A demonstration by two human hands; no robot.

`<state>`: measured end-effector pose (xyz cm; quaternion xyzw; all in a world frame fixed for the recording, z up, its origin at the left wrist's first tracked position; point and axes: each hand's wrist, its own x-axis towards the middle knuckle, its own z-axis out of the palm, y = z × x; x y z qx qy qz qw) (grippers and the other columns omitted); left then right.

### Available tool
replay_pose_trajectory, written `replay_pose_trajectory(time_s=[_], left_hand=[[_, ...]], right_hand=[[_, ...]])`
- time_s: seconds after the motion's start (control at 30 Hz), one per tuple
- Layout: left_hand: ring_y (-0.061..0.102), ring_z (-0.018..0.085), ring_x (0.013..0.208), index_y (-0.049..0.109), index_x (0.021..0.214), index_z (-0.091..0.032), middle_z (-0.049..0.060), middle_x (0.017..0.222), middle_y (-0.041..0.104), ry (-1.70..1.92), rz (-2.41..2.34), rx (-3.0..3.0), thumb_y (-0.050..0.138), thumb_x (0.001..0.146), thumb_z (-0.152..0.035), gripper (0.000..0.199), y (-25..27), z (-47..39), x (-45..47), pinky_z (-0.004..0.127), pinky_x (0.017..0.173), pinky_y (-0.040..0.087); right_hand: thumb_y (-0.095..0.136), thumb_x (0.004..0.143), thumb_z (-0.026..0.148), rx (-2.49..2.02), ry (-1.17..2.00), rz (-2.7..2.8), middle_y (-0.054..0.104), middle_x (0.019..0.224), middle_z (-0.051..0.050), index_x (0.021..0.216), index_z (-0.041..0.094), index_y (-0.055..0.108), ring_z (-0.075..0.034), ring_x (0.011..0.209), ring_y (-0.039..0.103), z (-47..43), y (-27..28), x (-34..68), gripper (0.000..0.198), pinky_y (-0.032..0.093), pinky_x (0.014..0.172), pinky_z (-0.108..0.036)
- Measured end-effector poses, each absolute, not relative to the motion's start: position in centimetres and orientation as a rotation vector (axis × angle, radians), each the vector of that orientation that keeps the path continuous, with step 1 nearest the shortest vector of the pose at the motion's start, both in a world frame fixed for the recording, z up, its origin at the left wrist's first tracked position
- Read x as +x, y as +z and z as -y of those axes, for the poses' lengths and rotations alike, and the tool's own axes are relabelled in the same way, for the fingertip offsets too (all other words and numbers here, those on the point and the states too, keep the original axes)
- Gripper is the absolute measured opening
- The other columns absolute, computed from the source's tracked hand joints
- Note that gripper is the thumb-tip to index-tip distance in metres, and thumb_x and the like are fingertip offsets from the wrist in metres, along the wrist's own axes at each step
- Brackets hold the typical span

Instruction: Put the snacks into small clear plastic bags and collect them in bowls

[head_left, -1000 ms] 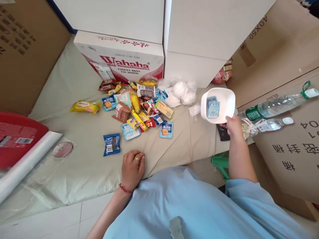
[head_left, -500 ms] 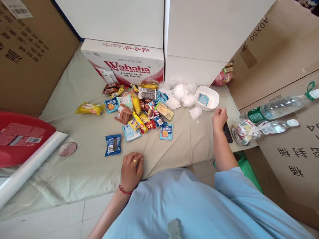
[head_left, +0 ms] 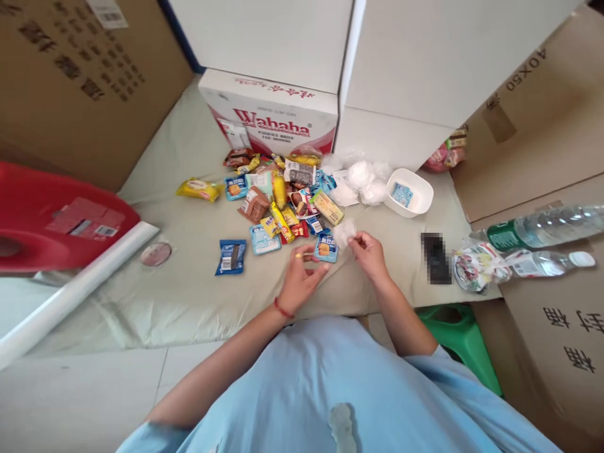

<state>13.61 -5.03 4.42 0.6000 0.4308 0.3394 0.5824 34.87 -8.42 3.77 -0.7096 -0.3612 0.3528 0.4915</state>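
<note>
My right hand (head_left: 371, 257) pinches a small crumpled clear plastic bag (head_left: 345, 233) between thumb and fingers, just above the cloth. My left hand (head_left: 304, 278) is open, thumb and fingers apart, close to the left and lower edges of a blue biscuit packet (head_left: 326, 248); whether it touches the packet I cannot tell. The bag hangs beside that packet's upper right edge. Behind the hands lies a pile of wrapped snacks, among them a pale yellow packet (head_left: 328, 207) and a brown packet (head_left: 253, 204). Several white crumpled plastic bags (head_left: 361, 175) lie right of the pile.
A white bowl (head_left: 425, 200) holds a blue packet (head_left: 402, 194). Farther right lie a dark, pixelated object (head_left: 436, 258) and plastic bottles (head_left: 542, 228). A Wahaba carton (head_left: 274, 119) stands behind the snacks; a blue packet (head_left: 231, 257) and yellow packet (head_left: 199, 189) lie left.
My right hand has moved left from beside the bowl and now holds the clear bag. My left hand has come forward and right and opened near the blue biscuit packet. The view has shifted.
</note>
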Motion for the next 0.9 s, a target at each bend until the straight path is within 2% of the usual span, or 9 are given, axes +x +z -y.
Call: replay_pose_trajectory(time_s=[0.07,0.17,0.23,0.33,0.4,0.57,0.67,0.8,0.9], left_hand=[[0.065,0.02,0.094,0.063,0.112,-0.02,0.01,0.119,0.061,0.801,-1.011,1.344,0.086,0.07,-0.044,0.053,4.2,4.3,15.4,0.028,0.065,0.055],[0.061,0.017,0.08,0.07,0.084,-0.019,0.003,0.089,0.067,0.81,-0.985,1.199,0.084,0.072,-0.039,0.027,3.2,3.6,16.0,0.027,0.068,0.05],[0.058,0.014,0.07,0.069,0.077,-0.019,0.0,0.074,0.064,0.821,-0.991,1.085,0.082,0.073,-0.04,0.024,2.3,3.3,15.3,0.026,0.066,0.047],[0.055,0.012,0.064,0.063,0.078,-0.019,-0.002,0.07,0.062,0.856,-1.015,0.942,0.081,0.073,-0.045,0.031,1.3,3.0,13.9,0.025,0.063,0.046],[0.058,0.011,0.066,0.058,0.08,-0.02,-0.002,0.074,0.063,0.884,-1.009,0.844,0.081,0.072,-0.048,0.037,1.3,2.9,13.2,0.025,0.063,0.048],[0.066,0.012,0.072,0.051,0.084,-0.021,-0.001,0.08,0.066,0.885,-0.897,0.592,0.084,0.07,-0.043,0.042,2.6,2.5,11.0,0.029,0.069,0.056],[0.055,0.006,0.056,0.048,0.085,-0.022,-0.005,0.074,0.061,0.876,-0.835,0.476,0.086,0.071,-0.036,0.043,3.1,2.2,9.3,0.02,0.056,0.047],[0.03,0.004,0.041,0.044,0.085,-0.024,-0.012,0.061,0.044,0.875,-0.945,0.672,0.077,0.08,-0.048,0.041,2.6,2.1,7.4,0.018,0.042,0.026],[0.035,0.008,0.045,0.047,0.088,-0.024,-0.011,0.059,0.041,0.845,-1.125,0.989,0.066,0.088,-0.053,0.035,2.2,2.7,6.6,0.022,0.045,0.03]], right_hand=[[0.067,0.084,0.054,-1.662,0.976,0.905,0.062,0.074,0.002,0.09,0.022,0.066,-0.012,0.058,0.047,9.5,4.6,32.0,0.033,0.037,0.05,-0.024],[0.068,0.084,0.057,-1.617,1.06,0.857,0.06,0.073,0.003,0.09,0.023,0.064,-0.011,0.054,0.042,10.7,5.3,30.2,0.034,0.032,0.047,-0.023],[0.073,0.079,0.058,-1.603,1.117,0.754,0.057,0.071,0.004,0.087,0.023,0.062,-0.009,0.05,0.037,11.2,5.3,30.5,0.037,0.028,0.044,-0.023],[0.079,0.07,0.057,-1.588,1.237,0.605,0.053,0.067,0.005,0.083,0.022,0.062,-0.008,0.049,0.033,11.7,4.8,31.7,0.041,0.023,0.042,-0.022],[0.08,0.069,0.055,-1.599,1.228,0.584,0.05,0.065,0.006,0.082,0.022,0.062,-0.008,0.049,0.034,11.9,4.5,32.3,0.04,0.024,0.043,-0.022],[0.076,0.075,0.053,-1.551,0.938,0.59,0.051,0.069,0.006,0.085,0.023,0.061,-0.01,0.057,0.042,11.3,4.5,32.8,0.035,0.039,0.052,-0.022],[0.076,0.078,0.052,-1.479,0.931,0.64,0.054,0.074,0.004,0.088,0.024,0.063,-0.011,0.063,0.048,11.1,4.8,33.4,0.033,0.045,0.058,-0.024],[0.076,0.082,0.049,-1.579,0.86,0.917,0.063,0.089,-0.001,0.091,0.022,0.07,-0.013,0.071,0.055,11.6,4.7,35.5,0.029,0.05,0.069,-0.028],[0.07,0.084,0.058,-1.747,0.873,0.909,0.066,0.092,-0.004,0.099,0.02,0.07,-0.015,0.075,0.058,11.9,4.5,37.0,0.041,0.053,0.068,-0.03]])
